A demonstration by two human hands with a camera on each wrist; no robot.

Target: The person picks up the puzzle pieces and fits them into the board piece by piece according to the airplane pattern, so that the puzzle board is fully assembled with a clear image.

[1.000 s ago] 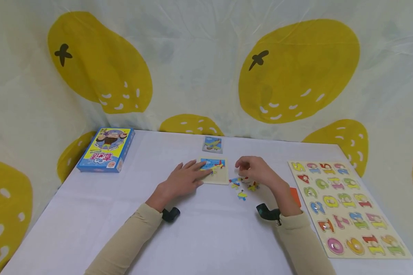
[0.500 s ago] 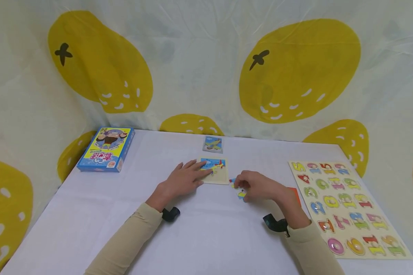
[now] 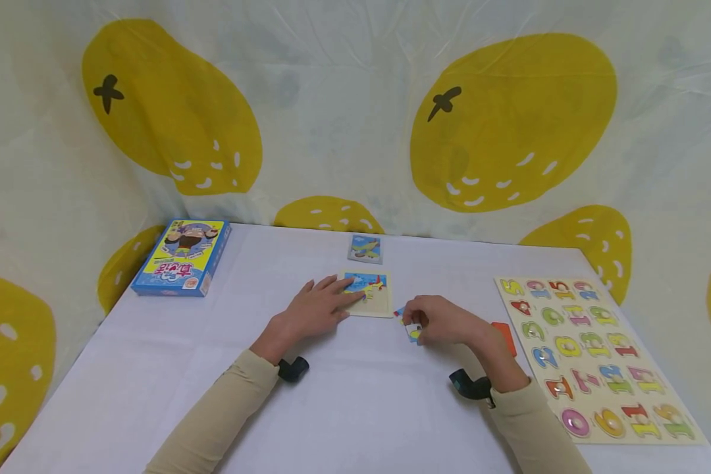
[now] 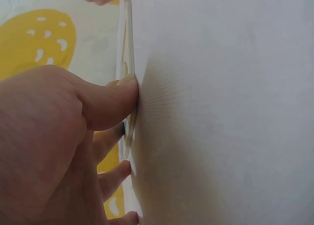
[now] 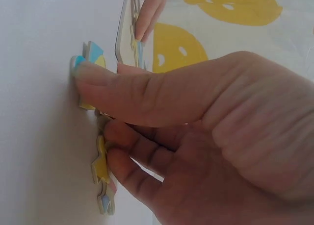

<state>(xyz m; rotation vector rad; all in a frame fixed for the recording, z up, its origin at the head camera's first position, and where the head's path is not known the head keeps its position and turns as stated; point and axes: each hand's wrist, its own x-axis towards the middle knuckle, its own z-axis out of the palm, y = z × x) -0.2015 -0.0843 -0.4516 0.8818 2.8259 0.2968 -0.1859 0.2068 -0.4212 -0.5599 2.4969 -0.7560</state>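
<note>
My left hand [image 3: 311,314] rests with spread fingers on a small jigsaw puzzle board [image 3: 380,306], its upper part filled with a blue, red and yellow picture. In the left wrist view the thumb [image 4: 115,100] touches the board's near edge. My right hand [image 3: 447,321] is right of the board, low over loose puzzle pieces, fingers curled. Its thumb and forefinger pinch a white-and-yellow puzzle piece [image 3: 415,333], partly hidden by the hand. In the right wrist view, a yellow piece [image 5: 100,163] and a bluish piece [image 5: 106,203] lie by the other fingers.
A small airplane picture card [image 3: 365,249] lies beyond the board. At the back left is a blue and yellow box [image 3: 180,258]. A large wooden number board [image 3: 598,359] covers the right side, with an orange piece [image 3: 503,337] beside its left edge.
My right hand has come down and toward me from above the pile onto the loose pieces, covering most of them. My left hand stays in place on the board.
</note>
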